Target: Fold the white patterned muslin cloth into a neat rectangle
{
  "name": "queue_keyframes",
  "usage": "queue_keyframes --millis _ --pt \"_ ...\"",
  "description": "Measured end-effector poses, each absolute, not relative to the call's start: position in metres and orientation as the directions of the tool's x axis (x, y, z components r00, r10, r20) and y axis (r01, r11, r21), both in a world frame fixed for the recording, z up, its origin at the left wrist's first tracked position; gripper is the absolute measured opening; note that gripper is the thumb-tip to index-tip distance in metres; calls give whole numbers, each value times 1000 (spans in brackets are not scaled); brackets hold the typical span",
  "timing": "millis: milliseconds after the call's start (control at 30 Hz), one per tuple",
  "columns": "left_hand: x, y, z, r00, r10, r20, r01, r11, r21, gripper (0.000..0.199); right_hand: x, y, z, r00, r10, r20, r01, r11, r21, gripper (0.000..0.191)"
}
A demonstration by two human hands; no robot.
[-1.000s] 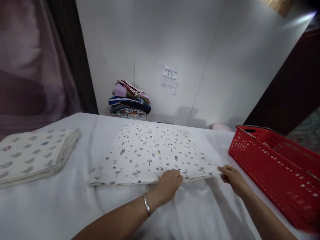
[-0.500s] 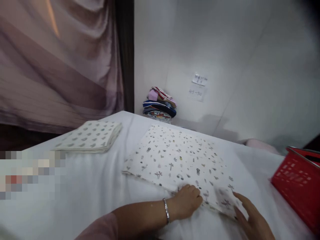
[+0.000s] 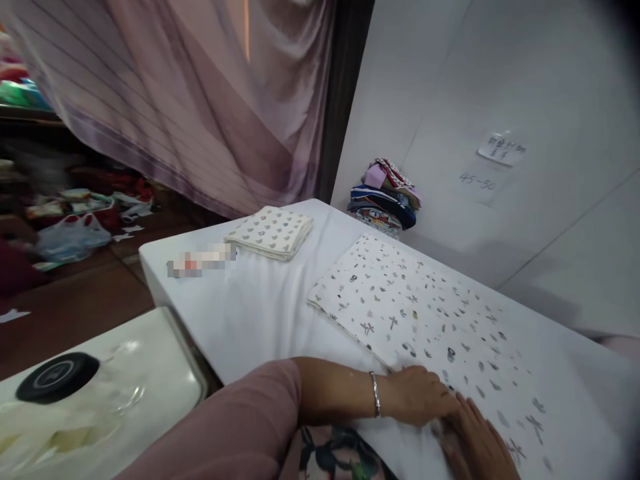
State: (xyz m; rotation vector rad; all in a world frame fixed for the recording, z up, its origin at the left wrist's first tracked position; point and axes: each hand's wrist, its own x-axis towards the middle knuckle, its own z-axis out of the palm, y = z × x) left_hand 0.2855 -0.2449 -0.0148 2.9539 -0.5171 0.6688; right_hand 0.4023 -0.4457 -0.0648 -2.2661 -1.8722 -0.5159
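A white cloth with small printed figures [image 3: 400,307] lies flat and folded on the white-covered table [image 3: 240,327]. My left hand [image 3: 420,395], with a silver bracelet at the wrist, rests on the cloth's near edge, its fingers curled and their tips hidden. Beside it and touching it, my right hand [image 3: 477,437] lies on the cloth with its fingers stretched out, partly blurred. Farther back on the left sits a folded cream cloth with a leaf-like print [image 3: 270,232].
A stack of folded fabrics [image 3: 384,197] stands behind the table by the wall. A white surface with a black round object [image 3: 57,377] is at the lower left. Plastic bags [image 3: 73,237] lie on the floor beyond. A pink curtain [image 3: 200,100] hangs behind.
The view has swung left, so the red basket is out of sight. My right hand has moved in beside my left hand and now lies flatter on the cloth.
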Motion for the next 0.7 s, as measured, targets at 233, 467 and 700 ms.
queue_keyframes --millis 233,467,700 --pt "262 -212 -5 860 -311 405 -320 -946 -46 7 386 -427 -57 41 909 415 977 -123 173 68" --pt "212 -141 7 945 -125 301 -120 -992 -35 14 391 -431 -57 87 918 387 985 -137 105 68" --pt "174 -88 9 944 141 297 128 -990 61 25 355 -374 -20 154 948 280 987 -158 -6 54"
